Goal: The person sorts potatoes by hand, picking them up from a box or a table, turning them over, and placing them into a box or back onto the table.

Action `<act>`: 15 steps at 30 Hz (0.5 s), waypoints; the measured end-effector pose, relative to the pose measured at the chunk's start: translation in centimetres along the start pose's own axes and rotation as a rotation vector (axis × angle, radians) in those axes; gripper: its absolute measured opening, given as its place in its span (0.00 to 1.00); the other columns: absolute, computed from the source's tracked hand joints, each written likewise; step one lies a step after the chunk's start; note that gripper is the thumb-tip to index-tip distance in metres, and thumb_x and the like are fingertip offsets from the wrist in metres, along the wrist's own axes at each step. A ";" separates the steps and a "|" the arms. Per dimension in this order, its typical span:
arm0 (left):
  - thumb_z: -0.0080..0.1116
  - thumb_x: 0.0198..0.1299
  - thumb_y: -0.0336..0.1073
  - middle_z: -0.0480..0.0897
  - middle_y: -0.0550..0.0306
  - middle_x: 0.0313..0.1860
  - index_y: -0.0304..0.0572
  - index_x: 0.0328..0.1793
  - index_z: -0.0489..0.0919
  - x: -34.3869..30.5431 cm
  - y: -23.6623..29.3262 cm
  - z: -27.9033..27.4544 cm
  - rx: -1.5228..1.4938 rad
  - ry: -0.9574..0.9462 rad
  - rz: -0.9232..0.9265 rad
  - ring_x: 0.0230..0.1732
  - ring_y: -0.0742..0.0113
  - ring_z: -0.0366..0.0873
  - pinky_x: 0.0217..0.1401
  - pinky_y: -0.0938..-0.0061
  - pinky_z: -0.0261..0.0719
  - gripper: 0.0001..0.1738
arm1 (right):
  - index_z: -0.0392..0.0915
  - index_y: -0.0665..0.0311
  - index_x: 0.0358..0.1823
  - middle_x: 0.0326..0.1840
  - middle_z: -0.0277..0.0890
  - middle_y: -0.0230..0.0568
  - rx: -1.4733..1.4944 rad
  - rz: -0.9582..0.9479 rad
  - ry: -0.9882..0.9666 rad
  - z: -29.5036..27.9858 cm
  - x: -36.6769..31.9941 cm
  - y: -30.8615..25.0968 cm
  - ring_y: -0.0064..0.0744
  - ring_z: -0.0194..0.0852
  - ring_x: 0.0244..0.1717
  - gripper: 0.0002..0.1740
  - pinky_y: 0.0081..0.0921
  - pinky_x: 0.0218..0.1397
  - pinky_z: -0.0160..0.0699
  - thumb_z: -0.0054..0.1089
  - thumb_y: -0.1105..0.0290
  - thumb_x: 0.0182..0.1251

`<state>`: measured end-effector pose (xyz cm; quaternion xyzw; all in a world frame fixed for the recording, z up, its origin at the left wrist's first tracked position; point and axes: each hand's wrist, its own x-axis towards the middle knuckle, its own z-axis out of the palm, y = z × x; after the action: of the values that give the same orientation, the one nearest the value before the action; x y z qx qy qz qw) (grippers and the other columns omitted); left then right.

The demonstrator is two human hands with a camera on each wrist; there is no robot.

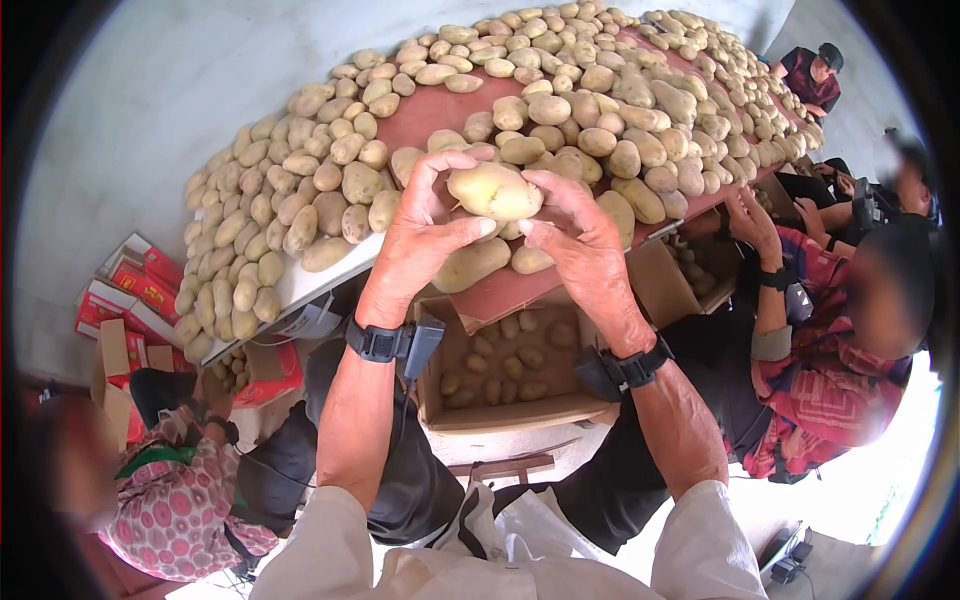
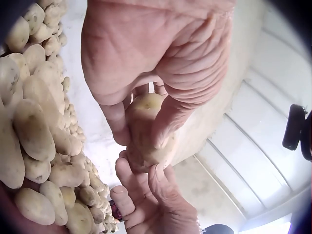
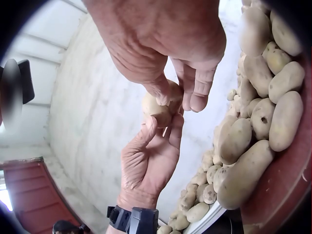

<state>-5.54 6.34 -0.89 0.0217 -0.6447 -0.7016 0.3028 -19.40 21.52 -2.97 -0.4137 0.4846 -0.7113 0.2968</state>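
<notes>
One pale yellow potato (image 1: 495,192) is raised over the near edge of the potato-covered table, held between both hands. My left hand (image 1: 425,222) grips its left end, fingers behind and thumb along the near side. At the other end, my right hand (image 1: 582,243) pinches it between thumb and fingertips. In the left wrist view the potato (image 2: 146,119) lies under the left thumb, with the right hand (image 2: 158,204) below it. The right wrist view shows the potato (image 3: 160,109) partly hidden behind the right hand's fingers.
Potatoes (image 1: 330,212) are heaped over the red tabletop (image 1: 435,112). An open cardboard box (image 1: 500,418) with several potatoes stands below the near edge; another box (image 1: 665,285) is to its right. Red cartons (image 1: 150,280) stand at left. People sit on both sides.
</notes>
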 end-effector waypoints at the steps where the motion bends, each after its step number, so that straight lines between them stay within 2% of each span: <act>1: 0.65 0.59 0.14 0.70 0.51 0.77 0.49 0.70 0.69 0.0 0.0 0.0 0.001 0.003 0.000 0.72 0.62 0.73 0.70 0.68 0.81 0.36 | 0.72 0.63 0.74 0.69 0.77 0.36 -0.013 -0.007 0.013 0.1 0.0 0.0 0.25 0.76 0.64 0.30 0.24 0.64 0.79 0.66 0.80 0.71; 4: 0.66 0.58 0.14 0.71 0.52 0.77 0.48 0.71 0.70 -0.3 0.1 -0.2 0.051 0.021 0.004 0.71 0.63 0.74 0.70 0.68 0.81 0.35 | 0.71 0.63 0.75 0.68 0.77 0.36 -0.037 0.000 0.013 0.3 0.0 0.6 0.25 0.76 0.64 0.31 0.24 0.64 0.79 0.66 0.79 0.72; 6: 0.68 0.61 0.21 0.73 0.51 0.76 0.47 0.73 0.70 -0.5 0.2 0.0 0.171 0.012 -0.031 0.75 0.62 0.71 0.76 0.63 0.74 0.35 | 0.71 0.63 0.76 0.67 0.77 0.35 -0.051 0.013 0.009 0.3 -0.1 0.8 0.26 0.76 0.64 0.31 0.24 0.63 0.79 0.65 0.78 0.72; 8: 0.69 0.62 0.22 0.74 0.51 0.75 0.46 0.74 0.71 -0.5 0.7 0.2 0.161 0.031 -0.057 0.75 0.62 0.72 0.75 0.63 0.75 0.34 | 0.69 0.63 0.77 0.64 0.78 0.36 -0.065 0.043 0.013 0.2 -0.1 0.5 0.24 0.78 0.59 0.31 0.23 0.57 0.81 0.65 0.76 0.73; 9: 0.69 0.63 0.23 0.76 0.51 0.74 0.44 0.76 0.72 -0.5 1.0 0.2 0.153 0.052 -0.080 0.74 0.62 0.73 0.74 0.63 0.76 0.34 | 0.69 0.63 0.77 0.64 0.78 0.36 -0.065 0.044 0.011 0.1 0.0 0.4 0.24 0.78 0.59 0.31 0.23 0.57 0.81 0.65 0.76 0.73; 11: 0.70 0.62 0.23 0.78 0.53 0.71 0.45 0.75 0.73 -0.5 1.2 0.1 0.162 0.063 -0.062 0.71 0.63 0.76 0.72 0.66 0.78 0.34 | 0.68 0.64 0.78 0.61 0.79 0.37 0.073 0.124 -0.031 -0.1 0.1 0.1 0.23 0.80 0.54 0.31 0.22 0.48 0.81 0.64 0.73 0.76; 15: 0.69 0.64 0.23 0.82 0.54 0.67 0.45 0.75 0.76 -0.6 1.2 0.2 0.176 0.072 -0.019 0.66 0.66 0.80 0.69 0.69 0.81 0.33 | 0.66 0.67 0.79 0.60 0.80 0.37 0.162 0.194 -0.015 0.5 -0.4 -0.9 0.23 0.81 0.50 0.31 0.21 0.43 0.80 0.63 0.69 0.78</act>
<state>-4.70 6.79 0.05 0.0797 -0.6921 -0.6440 0.3160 -18.81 21.97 -2.15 -0.3450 0.4609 -0.7130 0.4003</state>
